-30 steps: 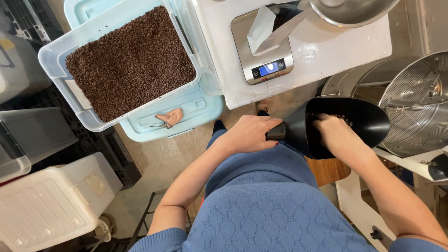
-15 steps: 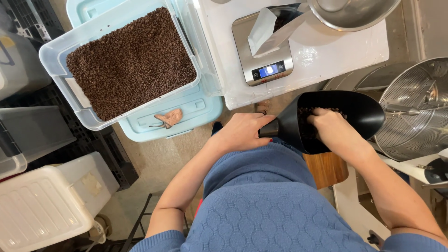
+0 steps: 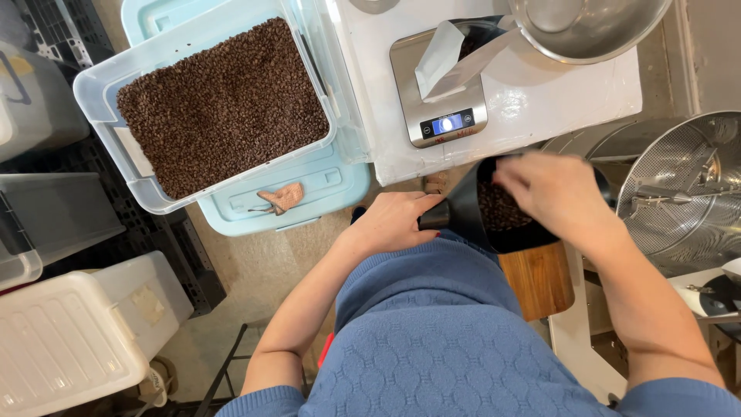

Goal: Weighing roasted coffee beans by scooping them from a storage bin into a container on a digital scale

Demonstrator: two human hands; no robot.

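The black plastic scoop point(image 3: 494, 212) of dark roasted beans is gripped at its handle by the left hand point(image 3: 394, 222). The right hand point(image 3: 552, 189), blurred, seems loosely open over the beans. If the scoop is tilted, beans could be spilled onto the floor.

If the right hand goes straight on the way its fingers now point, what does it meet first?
The right hand points left and slightly down over the black scoop. Going on, it would probably meet the coffee beans inside the scoop first, or the scoop's wall; depth is hard to judge from above.
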